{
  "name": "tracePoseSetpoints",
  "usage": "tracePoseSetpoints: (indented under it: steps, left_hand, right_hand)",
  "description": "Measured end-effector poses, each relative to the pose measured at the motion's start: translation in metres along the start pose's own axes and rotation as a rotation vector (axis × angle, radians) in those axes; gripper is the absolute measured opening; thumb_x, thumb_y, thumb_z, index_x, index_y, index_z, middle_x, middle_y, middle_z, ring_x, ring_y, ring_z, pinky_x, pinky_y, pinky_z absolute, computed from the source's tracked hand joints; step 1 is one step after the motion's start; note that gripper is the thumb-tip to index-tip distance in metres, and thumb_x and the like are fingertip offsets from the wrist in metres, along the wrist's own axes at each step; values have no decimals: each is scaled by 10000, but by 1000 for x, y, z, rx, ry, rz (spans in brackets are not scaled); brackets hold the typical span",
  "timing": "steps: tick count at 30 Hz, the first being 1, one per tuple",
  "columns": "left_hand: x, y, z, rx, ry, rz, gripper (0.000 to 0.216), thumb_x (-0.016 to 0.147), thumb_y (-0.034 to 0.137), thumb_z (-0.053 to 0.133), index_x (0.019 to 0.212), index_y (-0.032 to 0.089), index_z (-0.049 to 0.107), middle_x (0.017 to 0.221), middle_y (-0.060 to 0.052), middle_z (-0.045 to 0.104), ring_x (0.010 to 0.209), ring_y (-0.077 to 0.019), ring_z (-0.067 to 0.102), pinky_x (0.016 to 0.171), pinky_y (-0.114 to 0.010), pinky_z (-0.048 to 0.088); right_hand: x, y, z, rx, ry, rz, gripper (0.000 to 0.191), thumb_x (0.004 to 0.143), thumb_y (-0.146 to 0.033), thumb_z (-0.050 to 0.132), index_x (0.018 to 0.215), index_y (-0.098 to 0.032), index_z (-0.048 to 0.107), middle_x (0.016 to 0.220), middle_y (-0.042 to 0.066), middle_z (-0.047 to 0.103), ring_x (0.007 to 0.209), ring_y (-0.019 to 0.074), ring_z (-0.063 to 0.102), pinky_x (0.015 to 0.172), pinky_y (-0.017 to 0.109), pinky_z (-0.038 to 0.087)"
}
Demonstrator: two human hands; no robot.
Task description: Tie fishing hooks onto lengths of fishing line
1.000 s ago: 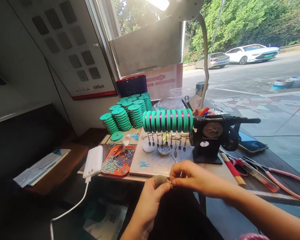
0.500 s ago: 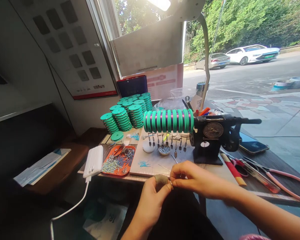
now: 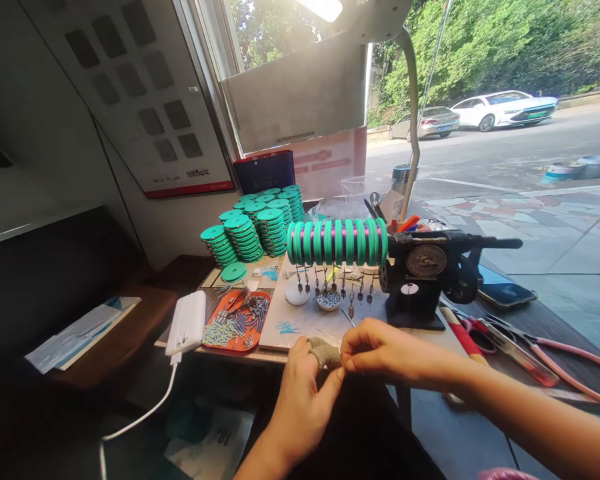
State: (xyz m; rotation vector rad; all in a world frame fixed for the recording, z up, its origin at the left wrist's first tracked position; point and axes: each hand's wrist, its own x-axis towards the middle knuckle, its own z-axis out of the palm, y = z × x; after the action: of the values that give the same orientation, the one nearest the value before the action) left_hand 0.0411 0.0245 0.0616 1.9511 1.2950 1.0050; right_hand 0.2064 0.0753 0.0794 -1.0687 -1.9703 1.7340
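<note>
My left hand (image 3: pixel 303 393) and my right hand (image 3: pixel 380 353) meet at the near edge of the work board (image 3: pixel 305 327), fingertips pinched together. A grey-brown wrap covers my left fingertip (image 3: pixel 325 352). Whatever sits in the pinch is too small to name. Behind them, a black hand-crank winder (image 3: pixel 423 273) carries a row of green spools (image 3: pixel 336 241) wound with purple line. Small weights (image 3: pixel 330 290) dangle on lines under that row.
Stacks of green spools (image 3: pixel 253 227) stand at the back left. An orange tray (image 3: pixel 235 323) of small parts and a white power bank (image 3: pixel 186 323) lie left. Pink-handled pliers (image 3: pixel 555 347), red scissors (image 3: pixel 473 328) and a phone (image 3: pixel 503 288) lie right. A lamp arm (image 3: pixel 410 100) rises behind.
Both hands have lifted slightly and stayed pinched together; my left hand has turned so its wrapped fingertip sits higher. Nothing on the table has moved.
</note>
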Motion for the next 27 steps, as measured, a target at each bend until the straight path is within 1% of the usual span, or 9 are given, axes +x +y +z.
tracePoseSetpoints:
  steps: [4, 7, 11, 17, 20, 22, 23, 25, 27]
  left_hand:
    - [-1, -2, 0, 272, 6, 187, 134, 784, 122, 494, 804, 170, 618, 799, -79, 571, 808, -223, 482, 705, -358, 395]
    - [0, -2, 1, 472, 39, 329, 146, 774, 94, 490, 805, 152, 621, 763, -89, 594, 766, -220, 486, 670, -357, 385]
    - [1, -1, 2, 658, 119, 518, 178, 744, 52, 488, 789, 150, 630, 729, -96, 638, 732, -219, 506, 721, -399, 380]
    - [-3, -10, 2, 791, 231, 617, 265, 728, 38, 504, 870, 216, 638, 795, -59, 697, 749, -212, 554, 839, -424, 322]
    - [-4, -16, 3, 777, 285, 653, 271, 716, 26, 531, 863, 224, 641, 785, -51, 700, 758, -213, 557, 872, -430, 295]
    - [-4, -17, 5, 675, 315, 592, 263, 723, 24, 528, 866, 214, 641, 796, -62, 690, 774, -217, 547, 864, -434, 297]
    - [-3, -16, 6, 578, 312, 501, 238, 737, 42, 524, 869, 205, 638, 815, -71, 679, 790, -222, 540, 846, -427, 311]
    - [-2, -12, 7, 272, 245, 195, 158, 771, 132, 529, 879, 191, 627, 861, -82, 648, 827, -230, 530, 798, -390, 351]
    - [1, -8, 8, -132, 94, -144, 124, 787, 235, 522, 826, 176, 625, 830, -70, 622, 820, -221, 528, 751, -340, 379]
  right_hand:
    - [1, 0, 0, 49, -15, 29, 74, 648, -185, 519, 590, -139, 519, 504, -70, 379, 463, 60, 290, 423, 191, 198]
    - [2, -1, -1, 69, -23, 41, 69, 627, -169, 512, 565, -138, 510, 489, -65, 388, 477, 65, 308, 431, 189, 209]
    - [5, -3, -2, 71, -32, 57, 61, 594, -140, 497, 536, -140, 515, 476, -63, 408, 480, 68, 332, 445, 190, 234]
    - [11, -6, -5, 59, -30, 99, 71, 574, -160, 501, 517, -142, 539, 429, -62, 441, 431, 69, 364, 433, 197, 247]
    - [14, -8, -5, 72, -22, 122, 85, 576, -157, 477, 509, -143, 527, 395, -62, 423, 400, 68, 353, 414, 196, 241]
    - [15, -8, -4, 72, -9, 117, 90, 592, -154, 467, 520, -143, 519, 396, -61, 419, 395, 68, 347, 407, 195, 235]
    - [14, -8, -4, 67, 1, 103, 90, 606, -159, 471, 531, -142, 517, 408, -61, 418, 402, 67, 343, 411, 194, 234]
    - [11, -7, -2, 48, 27, 57, 94, 645, -185, 495, 563, -141, 513, 454, -61, 419, 436, 67, 338, 427, 193, 237]
    - [6, -7, 0, 27, 54, 6, 106, 685, -208, 512, 601, -143, 510, 519, -54, 435, 489, 74, 352, 456, 193, 255]
